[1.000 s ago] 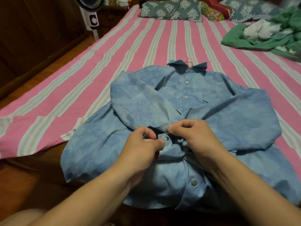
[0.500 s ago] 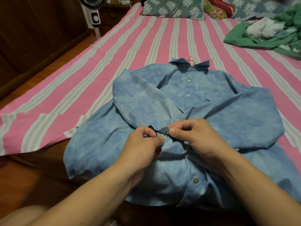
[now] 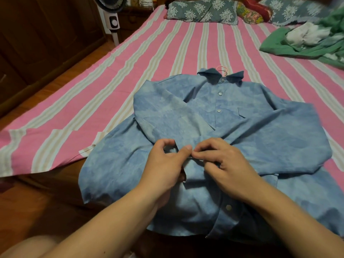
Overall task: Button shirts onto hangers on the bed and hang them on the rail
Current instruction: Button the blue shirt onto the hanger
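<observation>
1. The left hand (image 3: 163, 164) is curled at the shirt's front placket, where the fabric edge is pinched between thumb and forefinger.
2. The right hand (image 3: 223, 162) is likewise curled, and the opposite placket edge is pinched by its fingertips; both thumbs are brought together at the same spot.
3. The blue shirt (image 3: 270, 138) is laid front-up on the near edge of the bed (image 3: 130, 75), collar toward 12 o'clock, sleeves folded across the chest. Two upper buttons are seen fastened; one lower button is seen near the hem at 6 o'clock.
4. A pink hanger (image 3: 222, 68) hook is visible protruding from the collar.
5. Pillows (image 3: 201, 11) are noted at 12 o'clock, a heap of green clothing (image 3: 301, 47) at 2 o'clock, and a standing fan (image 3: 112, 19) at 10 o'clock.
</observation>
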Motion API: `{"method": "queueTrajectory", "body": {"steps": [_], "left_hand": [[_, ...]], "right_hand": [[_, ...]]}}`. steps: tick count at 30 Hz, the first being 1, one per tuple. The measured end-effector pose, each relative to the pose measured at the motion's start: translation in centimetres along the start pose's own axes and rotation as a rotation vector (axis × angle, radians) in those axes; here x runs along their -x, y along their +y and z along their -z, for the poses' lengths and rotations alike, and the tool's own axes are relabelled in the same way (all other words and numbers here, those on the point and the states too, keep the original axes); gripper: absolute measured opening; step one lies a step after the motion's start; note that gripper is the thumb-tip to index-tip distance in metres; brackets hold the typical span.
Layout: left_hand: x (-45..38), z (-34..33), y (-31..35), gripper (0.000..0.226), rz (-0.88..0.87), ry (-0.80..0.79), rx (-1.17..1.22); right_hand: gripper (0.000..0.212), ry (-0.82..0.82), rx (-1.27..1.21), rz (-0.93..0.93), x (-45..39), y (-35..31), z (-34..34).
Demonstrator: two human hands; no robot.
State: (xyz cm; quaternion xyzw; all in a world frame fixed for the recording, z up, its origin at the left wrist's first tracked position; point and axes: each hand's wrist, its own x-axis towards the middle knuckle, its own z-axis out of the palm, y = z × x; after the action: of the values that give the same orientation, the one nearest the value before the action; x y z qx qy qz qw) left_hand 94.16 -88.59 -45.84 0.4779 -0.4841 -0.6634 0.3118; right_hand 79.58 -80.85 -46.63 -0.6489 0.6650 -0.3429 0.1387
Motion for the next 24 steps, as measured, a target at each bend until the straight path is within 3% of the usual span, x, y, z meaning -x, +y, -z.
{"method": "queueTrajectory", "body": {"steps": [6,12,16,20,24], "left_hand": [[-1.1,-0.6,0.1,0.032,0.006,0.064,0.034],[-0.8,-0.7,0.2,0.036,-0.240,0.089,-0.259],[-0.8,-0.2,0.2,0.046,-0.301,0.054,-0.322],[-1.4,0.1,-0.2,0.032,-0.306,0.010,-0.255],[-1.1,0.1,-0.1,0.026,-0.437,0.009,-0.351]], "right_hand": [[0.042,0.137,-0.135,0.051,0.0,-0.2,0.2],[0.046,0.187,-0.354,-0.119,0.1,-0.3,0.7],[0.040,0.177,-0.421,-0.166,0.2,-0.4,0.6],[0.031,0.162,-0.475,-0.177,0.3,-0.4,0.5],[0.030,0.137,-0.509,-0.190,0.3,-0.2,0.5]]}}
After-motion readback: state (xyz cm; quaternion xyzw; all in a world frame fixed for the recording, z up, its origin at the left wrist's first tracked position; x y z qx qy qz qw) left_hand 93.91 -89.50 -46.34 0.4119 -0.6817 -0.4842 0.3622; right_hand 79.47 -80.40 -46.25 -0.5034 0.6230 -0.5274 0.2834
